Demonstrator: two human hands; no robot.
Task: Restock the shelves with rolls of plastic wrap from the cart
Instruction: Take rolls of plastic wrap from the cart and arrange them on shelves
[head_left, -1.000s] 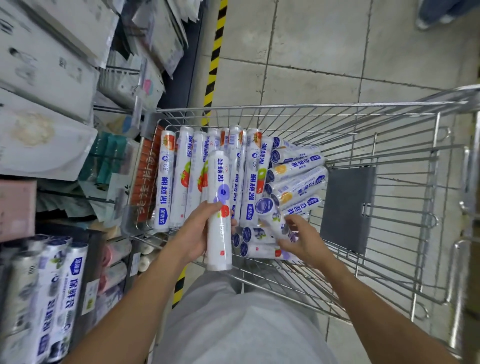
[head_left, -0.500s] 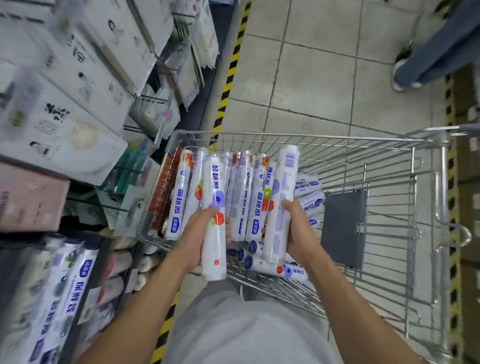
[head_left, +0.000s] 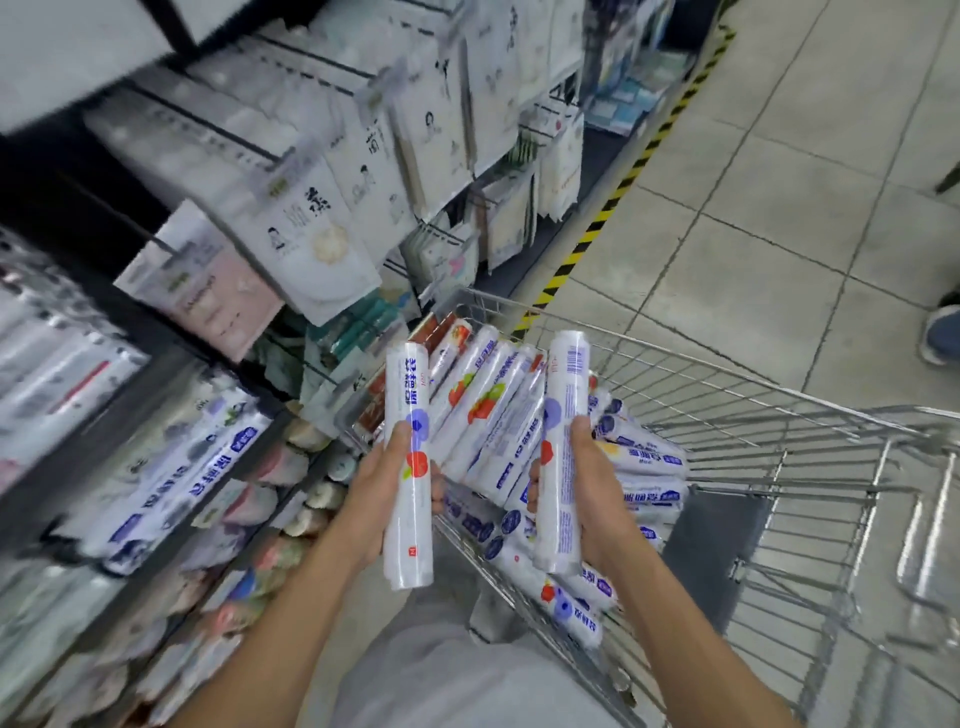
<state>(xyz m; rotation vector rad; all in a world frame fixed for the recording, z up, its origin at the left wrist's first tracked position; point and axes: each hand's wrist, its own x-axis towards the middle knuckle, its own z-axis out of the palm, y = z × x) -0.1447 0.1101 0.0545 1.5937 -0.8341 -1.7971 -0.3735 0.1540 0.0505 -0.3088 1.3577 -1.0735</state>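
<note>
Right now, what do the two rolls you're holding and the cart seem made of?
Left roll, gripped by the left hand, and right roll, in the right hand: glossy printed plastic film, judging by sheen; the inside is hidden. Cart: bright wire, probably plated steel.

Pale tiled floor (head_left: 789, 171), yellow-black striped tape (head_left: 594, 232)

Fairly bright, even light falls from above, washing out the pale floor tiles (head_left: 779, 171) and keeping shadows soft; only the recesses of the shelves (head_left: 93, 441) go dark. Motion blur smears the hanging packets (head_left: 322, 171) and the shelf stock at left. The centre is sharper: the left roll (head_left: 408, 395) and right roll (head_left: 566, 395) show thin glare streaks. The cart (head_left: 779, 410) wires blur rightward, and wide-angle distortion bends the edges
</note>
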